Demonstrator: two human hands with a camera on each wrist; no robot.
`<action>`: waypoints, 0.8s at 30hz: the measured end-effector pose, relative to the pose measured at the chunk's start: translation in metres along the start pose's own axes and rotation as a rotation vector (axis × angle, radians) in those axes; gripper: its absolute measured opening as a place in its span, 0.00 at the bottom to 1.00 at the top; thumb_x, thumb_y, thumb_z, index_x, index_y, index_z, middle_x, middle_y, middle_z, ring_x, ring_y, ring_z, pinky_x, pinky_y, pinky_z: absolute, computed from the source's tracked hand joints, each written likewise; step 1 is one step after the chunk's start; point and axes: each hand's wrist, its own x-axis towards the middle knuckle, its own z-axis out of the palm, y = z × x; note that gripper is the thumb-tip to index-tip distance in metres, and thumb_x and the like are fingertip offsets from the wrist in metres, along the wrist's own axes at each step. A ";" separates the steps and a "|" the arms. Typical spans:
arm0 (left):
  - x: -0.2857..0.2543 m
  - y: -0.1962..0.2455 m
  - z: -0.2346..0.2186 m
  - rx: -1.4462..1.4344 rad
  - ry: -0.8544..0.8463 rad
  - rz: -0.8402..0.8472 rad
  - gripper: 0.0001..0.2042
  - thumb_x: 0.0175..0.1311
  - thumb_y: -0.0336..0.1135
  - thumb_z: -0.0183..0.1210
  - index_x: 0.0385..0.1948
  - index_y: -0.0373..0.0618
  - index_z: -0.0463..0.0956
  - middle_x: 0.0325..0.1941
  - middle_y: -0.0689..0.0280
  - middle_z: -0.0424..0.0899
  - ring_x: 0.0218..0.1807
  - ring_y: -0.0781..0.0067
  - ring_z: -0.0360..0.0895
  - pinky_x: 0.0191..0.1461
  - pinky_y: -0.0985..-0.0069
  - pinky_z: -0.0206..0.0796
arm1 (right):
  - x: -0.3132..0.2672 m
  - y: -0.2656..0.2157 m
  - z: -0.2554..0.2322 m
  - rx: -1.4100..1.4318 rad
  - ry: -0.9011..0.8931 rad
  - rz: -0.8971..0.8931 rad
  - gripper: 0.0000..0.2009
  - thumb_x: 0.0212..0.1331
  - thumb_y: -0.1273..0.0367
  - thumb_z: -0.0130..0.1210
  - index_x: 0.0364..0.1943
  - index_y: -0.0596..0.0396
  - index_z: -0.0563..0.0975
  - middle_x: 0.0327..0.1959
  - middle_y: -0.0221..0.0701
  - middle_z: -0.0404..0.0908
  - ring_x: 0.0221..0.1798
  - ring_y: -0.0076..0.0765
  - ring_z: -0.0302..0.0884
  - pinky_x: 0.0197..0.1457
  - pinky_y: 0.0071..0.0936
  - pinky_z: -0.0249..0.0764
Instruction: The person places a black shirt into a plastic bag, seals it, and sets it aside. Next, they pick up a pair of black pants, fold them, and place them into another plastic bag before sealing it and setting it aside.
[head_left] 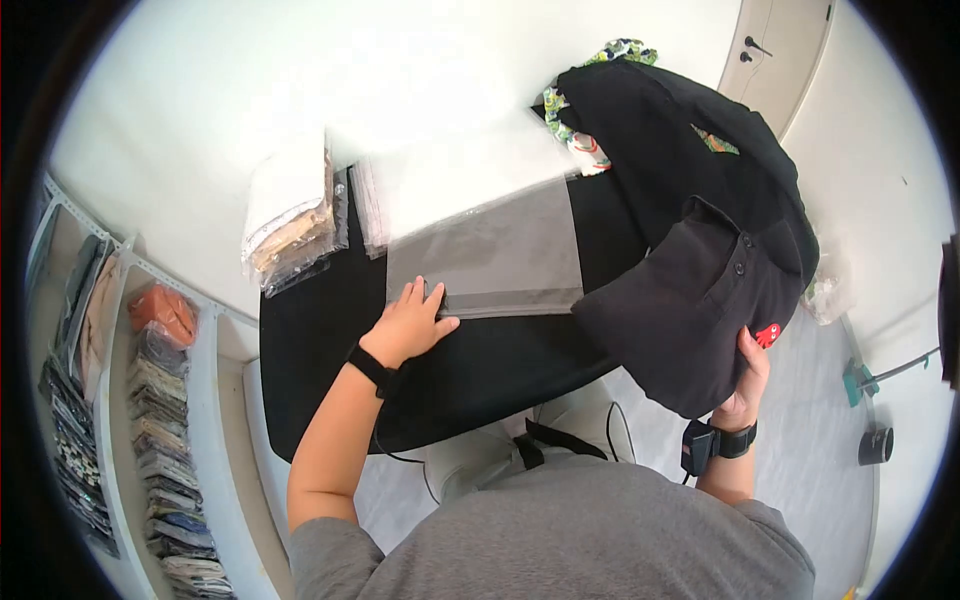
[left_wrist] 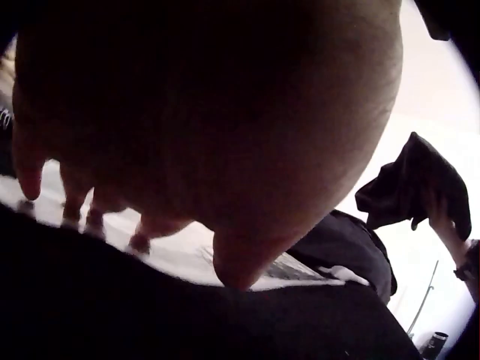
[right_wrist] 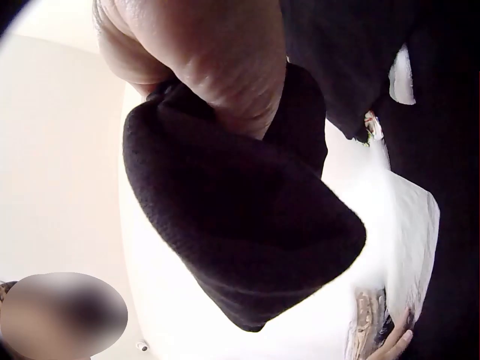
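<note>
A folded dark polo shirt [head_left: 680, 300] with a buttoned placket and a red octopus-like emblem hangs from my right hand [head_left: 745, 385], raised over the table's right side. The thumb lies on its front near the emblem; the other fingers are hidden behind the cloth. In the right wrist view, the hand grips the folded shirt [right_wrist: 232, 210]. My left hand [head_left: 405, 325], fingers spread, rests on the near left edge of a clear plastic bag [head_left: 490, 245] lying flat. The left wrist view shows that hand [left_wrist: 187, 150] from close up, its fingertips pointing down.
More clear bags [head_left: 372, 215] lie under and beside this one on the black-covered table [head_left: 330, 370]. Packed goods in plastic [head_left: 295, 225] are stacked at the back left. Black garments [head_left: 690, 130] with patterned cloth are heaped at the right. Shelves [head_left: 215, 400] of bagged clothes stand left.
</note>
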 end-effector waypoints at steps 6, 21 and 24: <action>-0.042 0.080 -0.025 -0.145 -0.075 -0.184 0.30 0.61 0.54 0.51 0.60 0.43 0.64 0.64 0.42 0.59 0.62 0.43 0.61 0.60 0.58 0.61 | 0.000 0.003 0.000 -0.014 0.073 0.013 0.20 0.60 0.72 0.49 0.56 0.65 0.66 0.51 0.48 0.75 0.51 0.51 0.77 0.54 0.46 0.76; -0.051 0.078 -0.003 -0.273 0.157 0.046 0.23 0.62 0.43 0.52 0.57 0.42 0.67 0.65 0.49 0.60 0.62 0.51 0.61 0.62 0.57 0.55 | -0.002 0.013 -0.005 -0.018 0.046 0.123 0.22 0.57 0.72 0.51 0.56 0.65 0.65 0.51 0.49 0.75 0.50 0.51 0.77 0.54 0.48 0.76; -0.045 0.074 -0.001 -0.271 0.206 0.040 0.23 0.63 0.42 0.51 0.56 0.35 0.66 0.62 0.51 0.65 0.61 0.52 0.63 0.61 0.61 0.58 | 0.000 0.022 0.005 0.065 -0.012 0.181 0.22 0.57 0.73 0.51 0.56 0.65 0.65 0.52 0.50 0.74 0.50 0.52 0.77 0.53 0.47 0.77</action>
